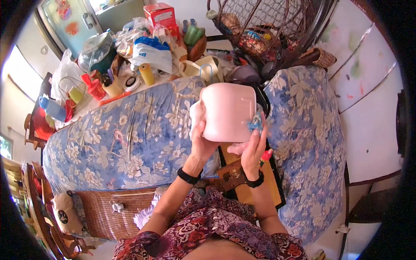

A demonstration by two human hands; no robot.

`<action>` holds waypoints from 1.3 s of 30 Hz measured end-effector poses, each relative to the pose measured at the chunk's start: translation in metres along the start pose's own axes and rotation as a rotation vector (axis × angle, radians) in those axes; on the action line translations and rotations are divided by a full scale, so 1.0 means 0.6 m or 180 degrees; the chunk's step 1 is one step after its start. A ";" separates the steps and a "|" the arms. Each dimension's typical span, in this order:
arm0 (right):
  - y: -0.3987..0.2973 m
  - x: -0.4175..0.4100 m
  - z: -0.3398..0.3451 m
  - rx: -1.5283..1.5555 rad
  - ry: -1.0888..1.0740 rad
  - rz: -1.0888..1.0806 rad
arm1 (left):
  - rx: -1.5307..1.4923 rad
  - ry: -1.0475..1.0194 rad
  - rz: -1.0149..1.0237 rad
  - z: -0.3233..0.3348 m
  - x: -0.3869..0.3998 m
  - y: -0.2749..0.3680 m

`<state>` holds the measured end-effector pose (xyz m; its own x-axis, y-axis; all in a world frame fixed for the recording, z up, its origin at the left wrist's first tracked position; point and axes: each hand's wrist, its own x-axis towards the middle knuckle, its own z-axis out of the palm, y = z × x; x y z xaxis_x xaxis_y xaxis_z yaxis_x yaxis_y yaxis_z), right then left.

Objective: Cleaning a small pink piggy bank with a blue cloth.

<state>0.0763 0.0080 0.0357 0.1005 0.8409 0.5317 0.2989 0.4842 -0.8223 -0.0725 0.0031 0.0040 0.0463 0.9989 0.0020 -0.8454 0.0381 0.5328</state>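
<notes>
A pale pink plastic container (229, 112) is held up before me, its smooth rounded side facing the camera. My left hand (202, 141) grips its lower left edge, thumb on the near side. A whitish pink lump (197, 118) projects from that left side. At the lower right side is my right hand (253, 151), thumb and fingers around a small blue cloth-like piece (255, 123), blurred and against the container. Beneath the container, beside my right palm, a soft pink thing (237, 148) shows partly. A small red and yellow ornament (266, 156) is just right of that hand.
Blue floral cloth covers a wide surface (130, 139) at left and another (305, 143) at right. Bags, including a white and blue one (152, 55), crowd behind. A yellow cylinder (146, 74) stands among them. A netted basket (256, 22) is at the back right.
</notes>
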 end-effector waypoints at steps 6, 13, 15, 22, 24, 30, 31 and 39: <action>0.000 -0.030 0.011 -0.0915 0.0066 -0.0781 | -0.0315 -0.0023 -0.0110 0.034 -0.001 0.006; 0.005 -0.021 0.001 -0.0658 0.0184 -0.0886 | 0.0004 0.0103 0.0031 0.020 -0.005 0.004; 0.010 -0.028 0.003 0.1378 0.0123 0.0899 | 0.0168 0.0114 0.0164 0.027 -0.007 0.010; 0.011 -0.014 0.002 0.0457 0.0176 0.0567 | 0.0314 0.0258 0.0350 0.033 -0.018 -0.001; 0.005 -0.015 0.000 0.0571 -0.0014 0.0544 | 0.0362 0.0235 0.0396 0.033 -0.019 0.000; -0.044 0.009 0.008 0.0938 0.0102 0.0672 | 0.0318 0.0269 0.0393 0.018 -0.020 -0.007; -0.034 0.009 0.005 0.0887 -0.0023 0.0781 | 0.0258 0.0232 0.0365 0.017 -0.020 -0.009; -0.008 0.004 0.004 0.1082 0.0460 0.1538 | 0.0787 0.0409 0.0515 0.015 -0.030 -0.016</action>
<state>0.0729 0.0082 0.0405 0.2843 0.9550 0.0847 -0.1302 0.1259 -0.9835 -0.0604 -0.0156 0.0066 -0.1590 0.9873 0.0051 -0.6806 -0.1134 0.7238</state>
